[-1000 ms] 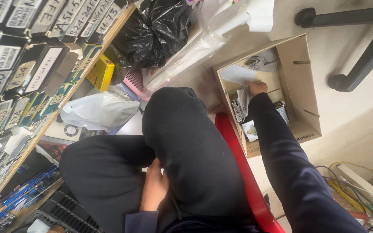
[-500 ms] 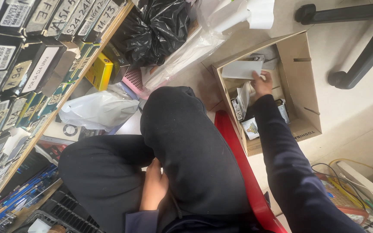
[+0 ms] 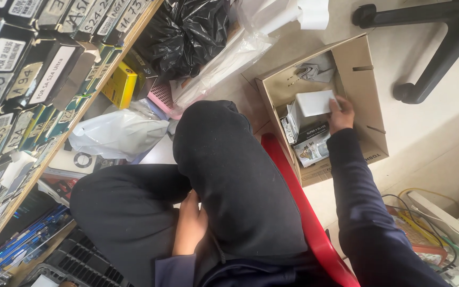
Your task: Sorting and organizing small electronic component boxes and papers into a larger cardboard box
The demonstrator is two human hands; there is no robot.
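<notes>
While the person is sitting low on a red seat, these things are showing:

White box (image 3: 315, 102): it is lying inside the cardboard box, in the middle part, on top of other small packs.
Right hand (image 3: 341, 114): it is reaching into the cardboard box, and its fingers are curling on the right end of the white box, gripping it.
Cardboard box (image 3: 361, 85): it is sitting open on the floor at the right, just beside the red seat (image 3: 298, 196).
Small packs (image 3: 310, 143): they are lying under and near the white box; a grey crumpled thing is lying at the far end.
Left hand (image 3: 189, 226): it is resting between the dark legs, fingers loosely open, holding nothing.
Black bag (image 3: 187, 32): it is lying far off, next to clear plastic.
Shelf (image 3: 33, 69): it is standing at the left, holding rows of labelled boxes.
Chair base (image 3: 431, 48): it is standing far right.
</notes>
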